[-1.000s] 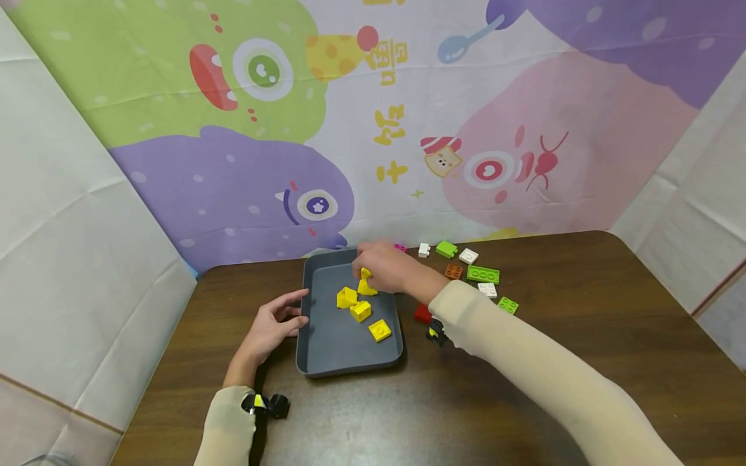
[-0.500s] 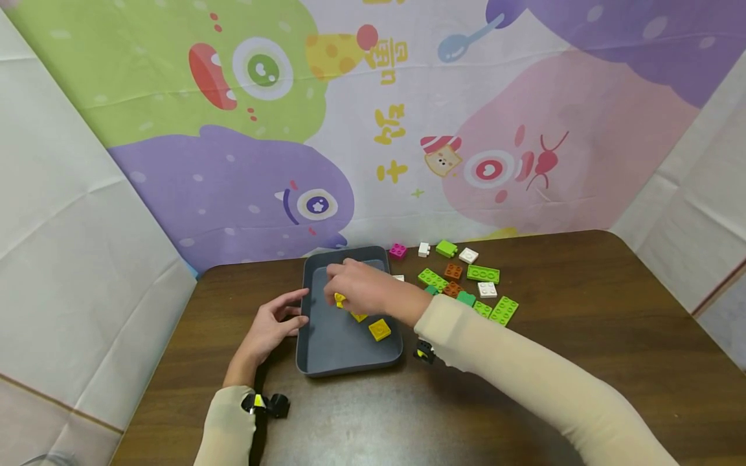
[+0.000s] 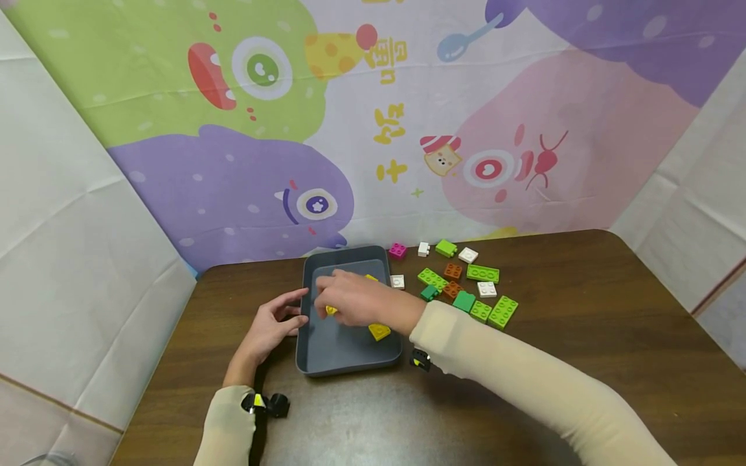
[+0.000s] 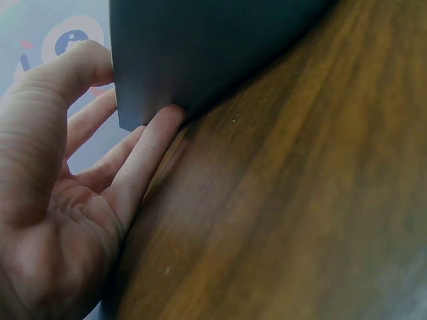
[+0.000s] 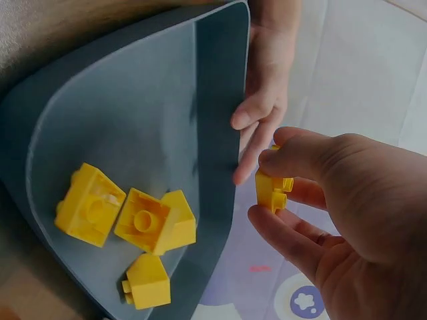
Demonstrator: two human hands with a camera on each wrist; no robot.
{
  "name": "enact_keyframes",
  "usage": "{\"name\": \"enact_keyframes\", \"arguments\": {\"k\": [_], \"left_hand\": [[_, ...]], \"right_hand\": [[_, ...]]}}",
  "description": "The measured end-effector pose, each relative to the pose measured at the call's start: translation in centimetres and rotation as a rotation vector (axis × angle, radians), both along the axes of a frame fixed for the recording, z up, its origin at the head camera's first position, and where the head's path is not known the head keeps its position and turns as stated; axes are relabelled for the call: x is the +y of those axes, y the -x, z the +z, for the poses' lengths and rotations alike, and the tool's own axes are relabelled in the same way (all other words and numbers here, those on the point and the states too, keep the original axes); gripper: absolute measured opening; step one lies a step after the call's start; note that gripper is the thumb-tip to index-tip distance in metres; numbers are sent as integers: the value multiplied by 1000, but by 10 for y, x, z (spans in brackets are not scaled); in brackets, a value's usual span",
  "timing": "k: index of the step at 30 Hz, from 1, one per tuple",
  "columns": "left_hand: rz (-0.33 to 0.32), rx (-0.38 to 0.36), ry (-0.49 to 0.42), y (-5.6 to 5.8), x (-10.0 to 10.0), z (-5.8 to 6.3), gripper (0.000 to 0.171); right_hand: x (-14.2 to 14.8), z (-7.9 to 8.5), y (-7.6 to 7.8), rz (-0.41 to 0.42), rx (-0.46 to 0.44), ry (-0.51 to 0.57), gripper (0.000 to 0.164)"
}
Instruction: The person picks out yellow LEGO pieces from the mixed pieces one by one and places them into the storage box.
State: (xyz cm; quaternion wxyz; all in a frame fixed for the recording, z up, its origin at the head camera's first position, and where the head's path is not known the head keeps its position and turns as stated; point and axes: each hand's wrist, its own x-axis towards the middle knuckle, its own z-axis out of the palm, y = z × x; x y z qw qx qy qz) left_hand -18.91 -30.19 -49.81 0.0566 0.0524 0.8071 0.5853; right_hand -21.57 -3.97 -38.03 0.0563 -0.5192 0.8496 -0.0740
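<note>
A dark grey tray [image 3: 344,356] holds several yellow toy bricks [image 3: 379,332], partly covered by my right hand in the head view. My right hand [image 3: 352,299] is over the tray's left half and pinches a small yellow brick [image 5: 269,192] between thumb and fingers, its studs showing in the right wrist view. Other yellow bricks [image 5: 90,205] lie on the tray floor there, some on their sides. At the tray's left side, my left hand [image 3: 271,327] touches the outer wall [image 4: 173,60] with spread fingers and thumb.
Right of the tray lie loose bricks: a magenta one [image 3: 398,250], light green ones [image 3: 503,312], dark green ones [image 3: 464,301], brown ones [image 3: 452,271] and white ones [image 3: 486,289]. A printed cloth [image 3: 402,194] stands behind the wooden table [image 3: 443,408].
My right hand has left a yellow brick at the tray's back right, moved left and nearer, and picked up another yellow brick. The left hand stays at the tray's side.
</note>
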Motion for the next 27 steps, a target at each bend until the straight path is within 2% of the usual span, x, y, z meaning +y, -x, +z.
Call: {"name": "enact_keyframes", "arguments": {"k": [8,13,21,27], "left_hand": [[2,-2,-1,-1,0,0,62],[-4,-3,-4,0,0,1,63],[-3,-1,1,0,0,1,64],[-1,-3,-2,0,1,1,63]], "right_hand": [[-3,-11,-5,9,-18,-50,22],[-1,-17,-8,51,-12,-82,22],[3,-30,-6,109,-138,-117,22],[5,-38,-5,122,-175,-116,23]]}}
